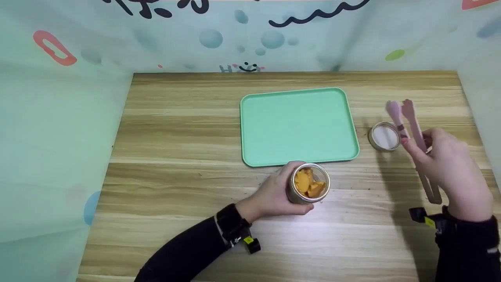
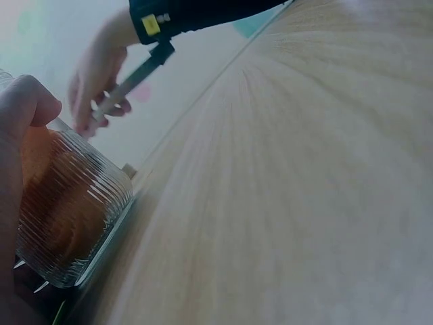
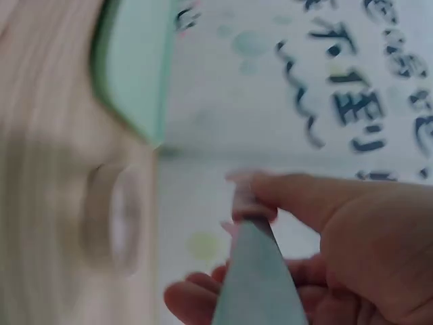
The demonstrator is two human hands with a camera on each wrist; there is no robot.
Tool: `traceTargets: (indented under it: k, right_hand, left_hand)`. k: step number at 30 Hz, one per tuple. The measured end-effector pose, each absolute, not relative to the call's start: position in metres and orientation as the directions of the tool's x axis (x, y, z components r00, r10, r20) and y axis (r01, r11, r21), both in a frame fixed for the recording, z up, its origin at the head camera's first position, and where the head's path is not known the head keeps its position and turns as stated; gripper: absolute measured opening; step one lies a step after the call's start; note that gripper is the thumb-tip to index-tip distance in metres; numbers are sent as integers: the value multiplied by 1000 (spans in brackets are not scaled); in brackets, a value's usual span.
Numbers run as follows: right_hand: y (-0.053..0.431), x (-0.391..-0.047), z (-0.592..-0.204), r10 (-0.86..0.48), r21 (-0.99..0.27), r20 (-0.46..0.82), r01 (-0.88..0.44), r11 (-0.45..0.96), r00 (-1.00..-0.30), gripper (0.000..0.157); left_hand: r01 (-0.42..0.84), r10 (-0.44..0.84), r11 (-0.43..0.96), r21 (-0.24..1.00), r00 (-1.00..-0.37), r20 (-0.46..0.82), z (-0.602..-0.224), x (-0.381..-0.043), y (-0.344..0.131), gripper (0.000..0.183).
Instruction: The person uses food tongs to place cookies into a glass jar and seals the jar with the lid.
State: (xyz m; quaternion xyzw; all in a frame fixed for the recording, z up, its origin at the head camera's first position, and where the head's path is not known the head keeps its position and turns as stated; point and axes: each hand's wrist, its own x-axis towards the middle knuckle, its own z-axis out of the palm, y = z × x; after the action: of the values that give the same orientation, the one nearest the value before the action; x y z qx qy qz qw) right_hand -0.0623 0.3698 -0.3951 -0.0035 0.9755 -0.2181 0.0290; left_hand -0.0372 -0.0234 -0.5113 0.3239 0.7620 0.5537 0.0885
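My left hand [image 1: 272, 196] grips a ridged glass jar [image 2: 74, 210], thumb and fingers round its side. Orange chunks [image 1: 302, 181] lie inside the jar, visible through its open mouth. At the right, my right hand [image 1: 456, 172] holds a pair of pink tongs [image 1: 414, 123] between thumb and fingers. The tips of the tongs stand a little apart and point away from me, with nothing between them. Beside the tongs, a round jar lid [image 1: 385, 137] rests on the table, its white inner face upward.
A mint green tray [image 1: 291, 129] lies behind the jar, on the wooden table [image 1: 176, 156]. A printed cloth [image 1: 168, 51] hangs along the back and both sides of the table.
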Motion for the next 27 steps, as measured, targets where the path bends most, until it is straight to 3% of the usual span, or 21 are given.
traceTargets:
  k: [9, 21, 27]
  right_hand:
    - [407, -86, -418, 71, -352, -254, 160, 922, -965, 69]
    - [414, -99, -429, 73, -308, -289, 165, 937, -955, 71]
    - [408, -100, -424, 86, -330, -276, 178, 927, -957, 81]
  left_hand:
    - [395, 592, 190, 899, -777, 216, -511, -38, -23, 94]
    - [387, 598, 195, 901, -775, 204, -510, -37, -24, 95]
    - [394, 598, 184, 901, -772, 215, -510, -38, -24, 93]
